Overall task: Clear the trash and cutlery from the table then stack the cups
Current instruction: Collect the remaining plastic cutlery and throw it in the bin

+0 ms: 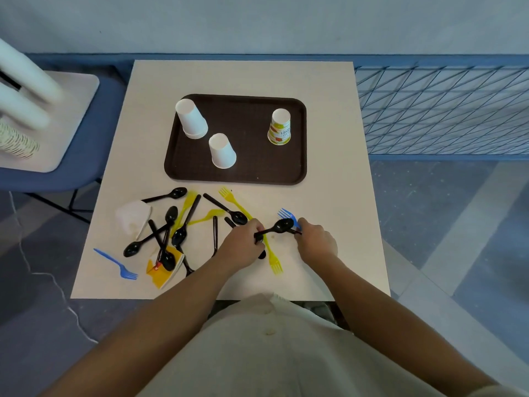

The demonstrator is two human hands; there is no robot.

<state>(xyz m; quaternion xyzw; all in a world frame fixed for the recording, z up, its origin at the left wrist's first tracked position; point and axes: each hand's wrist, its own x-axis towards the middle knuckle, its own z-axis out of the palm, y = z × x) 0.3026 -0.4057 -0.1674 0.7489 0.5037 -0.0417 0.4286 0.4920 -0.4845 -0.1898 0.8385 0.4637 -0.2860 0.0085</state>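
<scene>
1. Square white table (pixel 329 181), viewed from above. A brown tray (pixel 252 167) sits on the far half.
2. Three items on the tray, all mouth-down. A stack of white cups (pixel 191 118) stands at the far-left corner, with a single white cup (pixel 222 151) just beside it on the nearer side. A printed cup (pixel 280 126) stands well apart on the right side.
3. Left hand (pixel 243 245) is at the table's front middle, fingers curled round the handle of a black spoon (pixel 283 225). The bowl points toward the other hand.
4. Right hand (pixel 316 242) is just beside it, fingers curled on the handle of a blue fork (pixel 287 214), tines pointing away. A short black tip shows at the fingertips; cannot tell what it belongs to.
5. Yellow fork (pixel 275 265) lies between the hands, tines toward the person, handle running under the left hand.
6. Left of the hands is a loose heap of black spoons (pixel 171 216) and yellow forks (pixel 186 204), crossing one another.
7. Trash: crumpled white paper (pixel 133 217) at the heap's left edge. A crushed yellow-orange wrapper (pixel 160 277) lies at its near side, with a spoon bowl resting on it.
8. Second blue fork (pixel 117 265) lies alone near the front-left corner.
9. Off the table: a blue chair (pixel 57 179) on the left carries sleeves of cups (pixel 17 141). Blue wire mesh (pixel 443 110) is on the right.
</scene>
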